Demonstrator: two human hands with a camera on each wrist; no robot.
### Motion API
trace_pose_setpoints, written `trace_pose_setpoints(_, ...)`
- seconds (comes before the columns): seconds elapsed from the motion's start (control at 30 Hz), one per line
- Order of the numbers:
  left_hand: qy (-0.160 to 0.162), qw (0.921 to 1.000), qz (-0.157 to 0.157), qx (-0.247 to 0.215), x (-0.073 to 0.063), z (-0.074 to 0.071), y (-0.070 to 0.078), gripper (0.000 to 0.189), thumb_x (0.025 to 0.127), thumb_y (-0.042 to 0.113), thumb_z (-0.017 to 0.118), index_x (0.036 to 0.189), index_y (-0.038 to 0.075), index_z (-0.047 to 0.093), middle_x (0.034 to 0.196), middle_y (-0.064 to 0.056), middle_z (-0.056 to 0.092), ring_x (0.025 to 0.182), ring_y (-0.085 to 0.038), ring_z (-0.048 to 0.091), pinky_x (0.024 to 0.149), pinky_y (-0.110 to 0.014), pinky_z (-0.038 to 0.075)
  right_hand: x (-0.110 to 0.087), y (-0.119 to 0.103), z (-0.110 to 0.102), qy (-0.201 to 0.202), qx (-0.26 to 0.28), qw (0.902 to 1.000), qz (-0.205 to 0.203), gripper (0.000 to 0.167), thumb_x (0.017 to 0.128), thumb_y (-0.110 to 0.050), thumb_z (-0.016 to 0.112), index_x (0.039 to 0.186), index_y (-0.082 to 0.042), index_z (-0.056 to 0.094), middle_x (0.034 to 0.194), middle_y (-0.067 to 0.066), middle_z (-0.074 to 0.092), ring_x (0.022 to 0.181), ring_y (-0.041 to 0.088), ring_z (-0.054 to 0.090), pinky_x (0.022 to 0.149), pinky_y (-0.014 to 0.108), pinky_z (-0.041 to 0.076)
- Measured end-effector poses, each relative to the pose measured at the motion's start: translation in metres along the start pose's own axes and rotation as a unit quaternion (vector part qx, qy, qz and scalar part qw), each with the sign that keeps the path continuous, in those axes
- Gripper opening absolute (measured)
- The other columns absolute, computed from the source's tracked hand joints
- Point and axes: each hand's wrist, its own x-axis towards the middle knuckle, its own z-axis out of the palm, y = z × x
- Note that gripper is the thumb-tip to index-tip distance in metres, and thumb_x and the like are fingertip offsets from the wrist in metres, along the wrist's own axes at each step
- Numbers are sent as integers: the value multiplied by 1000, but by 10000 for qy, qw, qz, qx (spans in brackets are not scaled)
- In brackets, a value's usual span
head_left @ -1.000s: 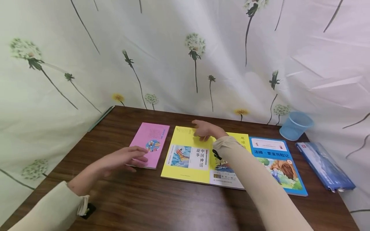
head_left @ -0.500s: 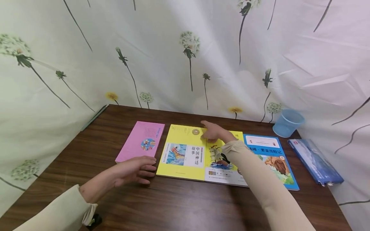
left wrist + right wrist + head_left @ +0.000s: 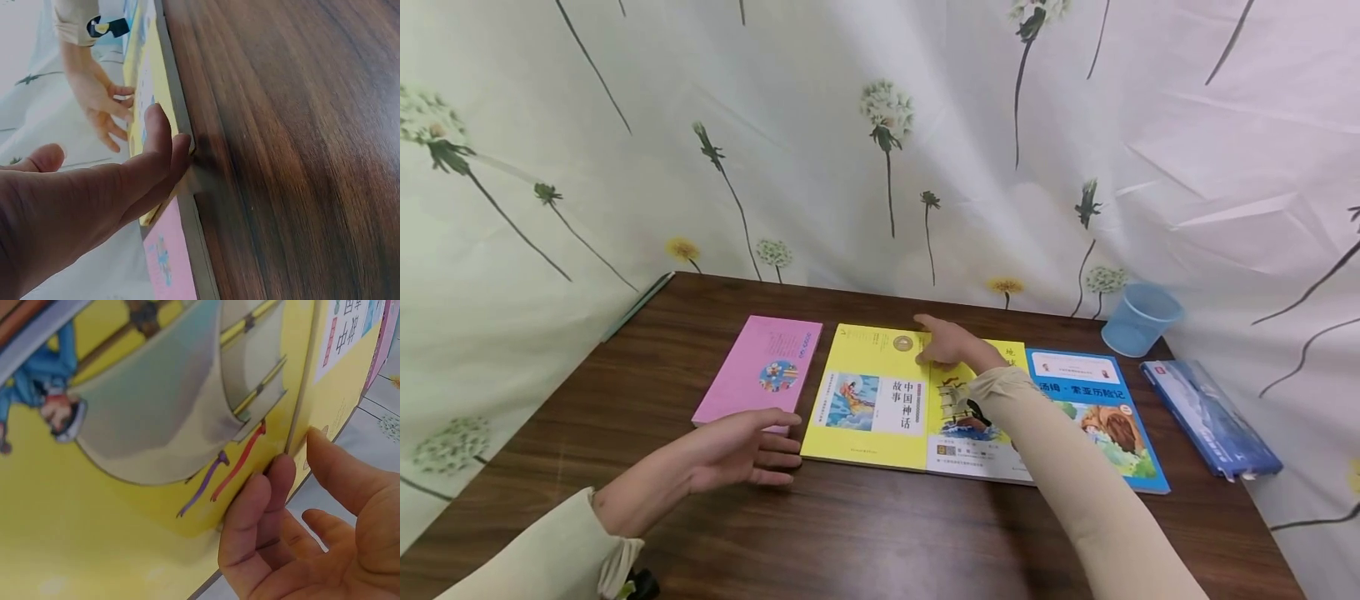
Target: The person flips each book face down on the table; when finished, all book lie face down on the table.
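Note:
A yellow book lies flat, edge to edge with a second yellow book that has a sailing ship on its cover. My right hand is at the top of their seam; in the right wrist view its fingertips rest on or just over the ship cover, thumb by the neighbouring book. My left hand is spread, its fingers straight, at the lower left corner of the first yellow book and over the lower edge of a pink book. Whether it touches either is unclear.
A blue-covered book adjoins the ship book on the right. Farther right lies a thick blue packet or book, with a light blue cup behind it. A thin green stick lies along the left table edge, and a patterned cloth hangs behind.
My left hand has moved right from over the pink book to the first yellow book's corner. My right hand has shifted right to the seam. The view has turned slightly.

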Motion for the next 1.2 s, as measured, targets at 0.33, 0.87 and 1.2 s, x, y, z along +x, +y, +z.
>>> trace_pose_setpoints(0.33, -71, 9995, -67, -307, -6, 3, -2, 62, 103, 31, 45, 150, -3, 24, 150, -36, 23, 132, -49, 43, 97, -56, 54, 1, -3, 1, -35, 17, 10000, 67, 84, 94, -10, 68, 161, -23, 19, 110, 16, 62, 61, 15, 50, 51, 23, 44)
trace_pose_setpoints(0.87, 62, 9966, -234, -793, -3, 3, 0, 60, 102, 29, 47, 145, -1, 18, 140, -36, 36, 106, -33, 70, 83, -41, 60, -4, -3, 3, 85, -38, 9999, 89, 86, 93, -9, 68, 161, -26, 19, 133, 15, 56, 60, 16, 50, 51, 24, 44)
trace_pose_setpoints(1.2, -14, 9966, -219, -795, -5, 2, 0, 60, 102, 29, 46, 146, -5, 21, 142, -37, 35, 109, -36, 68, 89, -47, 59, -4, -3, 3, 91, 128, 9998, 79, 86, 92, -9, 68, 161, -25, 19, 105, 15, 62, 59, 15, 48, 50, 25, 44)
